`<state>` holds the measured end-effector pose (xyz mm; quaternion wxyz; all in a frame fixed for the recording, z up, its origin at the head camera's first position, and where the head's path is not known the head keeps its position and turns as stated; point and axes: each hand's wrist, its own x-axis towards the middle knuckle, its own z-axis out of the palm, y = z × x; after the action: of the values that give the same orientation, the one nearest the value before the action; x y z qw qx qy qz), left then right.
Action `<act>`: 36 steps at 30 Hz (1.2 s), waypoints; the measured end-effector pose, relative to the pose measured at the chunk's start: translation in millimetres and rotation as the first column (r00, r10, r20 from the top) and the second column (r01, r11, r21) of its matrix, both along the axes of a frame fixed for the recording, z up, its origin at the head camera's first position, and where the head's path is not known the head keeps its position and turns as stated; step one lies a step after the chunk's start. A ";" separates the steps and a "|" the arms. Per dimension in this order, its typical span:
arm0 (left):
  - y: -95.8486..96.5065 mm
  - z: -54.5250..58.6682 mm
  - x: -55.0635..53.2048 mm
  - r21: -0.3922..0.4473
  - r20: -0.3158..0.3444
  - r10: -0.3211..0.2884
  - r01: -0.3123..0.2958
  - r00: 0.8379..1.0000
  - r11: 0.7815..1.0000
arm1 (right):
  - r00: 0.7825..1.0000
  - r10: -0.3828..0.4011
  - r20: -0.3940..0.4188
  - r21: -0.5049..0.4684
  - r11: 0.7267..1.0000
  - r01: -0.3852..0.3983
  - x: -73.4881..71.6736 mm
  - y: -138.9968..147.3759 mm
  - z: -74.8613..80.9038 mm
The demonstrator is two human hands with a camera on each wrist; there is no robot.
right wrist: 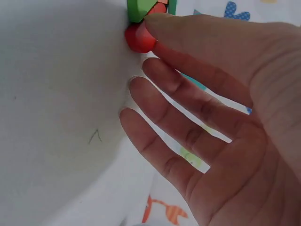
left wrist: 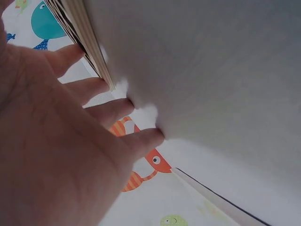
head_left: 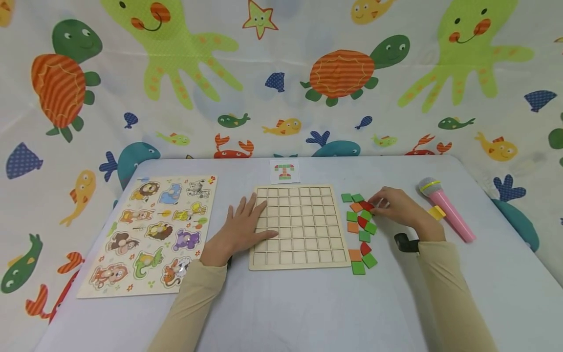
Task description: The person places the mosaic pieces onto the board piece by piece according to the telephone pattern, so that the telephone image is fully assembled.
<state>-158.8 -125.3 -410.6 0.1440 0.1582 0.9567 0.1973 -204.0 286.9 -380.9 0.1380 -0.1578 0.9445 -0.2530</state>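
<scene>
My left hand (head_left: pixel 239 227) lies spread over the left edge of a wooden grid board (head_left: pixel 303 220), its thumb and index fingertip on the squares. In the left wrist view its fingers (left wrist: pixel 148 136) extend straight beside the board's edge. Right of the board, my right hand (head_left: pixel 398 208) pinches a red quarter-round tile (right wrist: pixel 141 38) between thumb and index finger, while the other fingers are loosely extended. Around it are green tiles (head_left: pixel 358 268), orange tiles (head_left: pixel 353 227) and more red quarter-round tiles (head_left: pixel 365 249), scattered in a column along the board's right side.
Behind the board lies a card (head_left: pixel 284 171) with a T-shaped pattern in green, orange and red. An animal puzzle board (head_left: pixel 145 254) lies at the left, partly under the left sleeve. A pink toy microphone (head_left: pixel 453 215) rests at the right. A sea-animal print curtain (head_left: pixel 281 58) hangs behind the table.
</scene>
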 end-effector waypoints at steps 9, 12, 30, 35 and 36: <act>-0.6 2.9 1.8 -0.038 -0.020 0.012 -0.013 1.000 0.999 | 1.000 -0.012 -0.002 0.008 1.000 0.012 -1.3 -1.9 -1.5; -0.6 2.3 1.6 -0.037 -0.017 0.013 -0.014 1.000 0.999 | 1.000 -0.029 0.009 0.008 1.000 0.029 -0.9 -1.7 -1.6; -0.8 0.8 -0.5 -0.011 0.002 0.018 -0.018 1.000 1.000 | 0.993 -0.105 -0.055 -0.054 0.993 0.102 6.3 -0.3 -6.6; 0.4 0.7 -1.3 -0.022 0.008 0.019 -0.019 1.000 1.000 | 0.991 -0.095 -0.097 -0.085 0.993 0.087 10.3 0.9 -8.9; 0.6 0.3 -1.5 -0.024 0.008 0.018 -0.018 1.000 1.000 | 0.990 -0.095 -0.103 -0.089 0.992 0.086 11.2 0.7 -8.8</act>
<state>-160.3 -124.7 -410.3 0.1479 0.1470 0.9598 0.1878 -192.8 287.6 -389.7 0.0688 -0.1336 0.9452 -0.2900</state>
